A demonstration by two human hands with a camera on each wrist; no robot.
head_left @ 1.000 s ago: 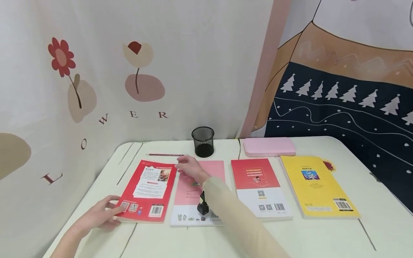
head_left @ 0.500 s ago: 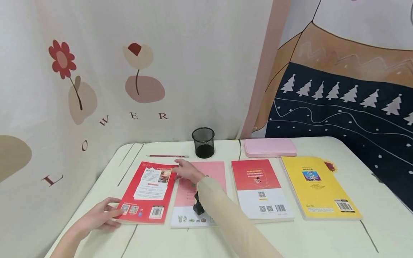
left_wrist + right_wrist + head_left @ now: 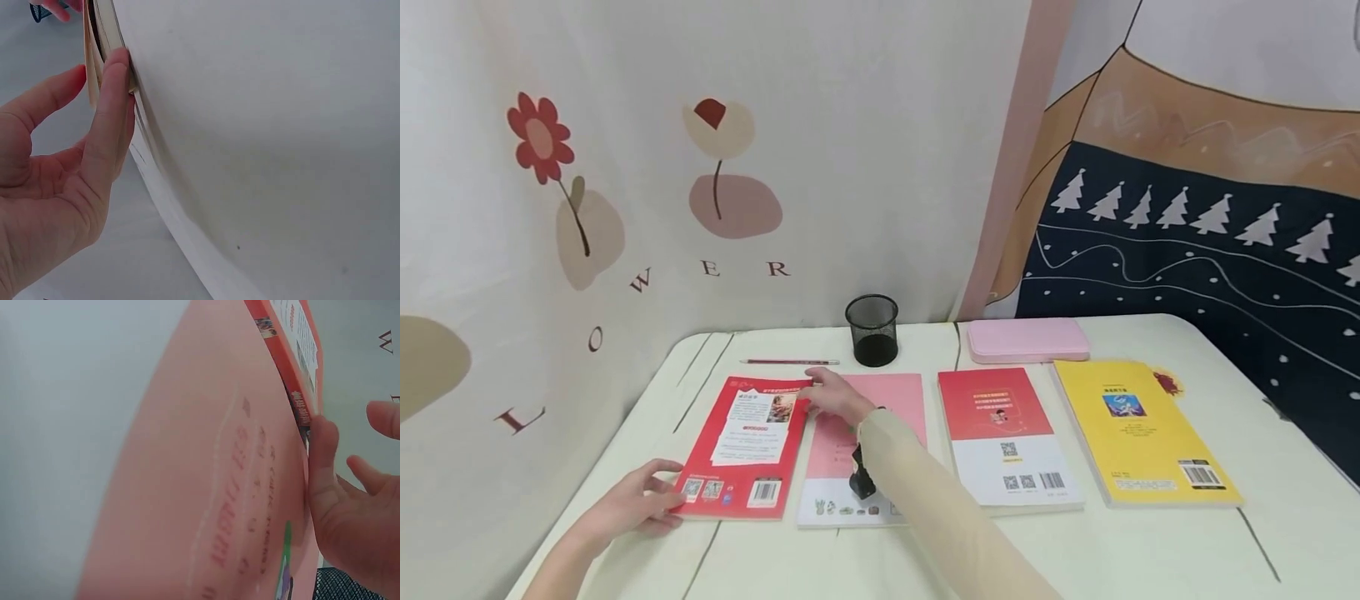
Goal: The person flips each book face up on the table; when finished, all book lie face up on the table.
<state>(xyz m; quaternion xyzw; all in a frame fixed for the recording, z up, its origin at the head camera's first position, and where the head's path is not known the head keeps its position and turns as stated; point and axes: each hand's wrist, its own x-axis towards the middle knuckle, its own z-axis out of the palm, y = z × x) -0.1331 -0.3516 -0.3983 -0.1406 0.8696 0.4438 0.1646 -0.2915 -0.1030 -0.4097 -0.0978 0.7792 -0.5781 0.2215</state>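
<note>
A red book [image 3: 748, 450] lies flat at the left end of the row. At its lower left corner is my left hand [image 3: 632, 498]. In the left wrist view, straight fingers [image 3: 112, 94] meet the book's page edges [image 3: 107, 28], with the thumb beside the cover. My right hand [image 3: 838, 396] reaches over a pink-and-white book [image 3: 820, 492] to the red book's upper right corner. The right wrist view shows one extended fingertip [image 3: 324, 434] against the end of the red spine [image 3: 290, 375]; the thumb and another finger stand apart from it.
A white-and-red book [image 3: 1011, 458] and a yellow book [image 3: 1138, 442] lie to the right. Behind them is a pink case [image 3: 1028, 340]. A black mesh pen cup [image 3: 874, 333] and a pencil [image 3: 790, 362] are at the back, near the curtain [image 3: 887, 167].
My right hand has come slightly left and down onto the red book's upper right corner. My left thumb has drawn back from the cover to the edge, and the book's lower left corner has shifted slightly right.
</note>
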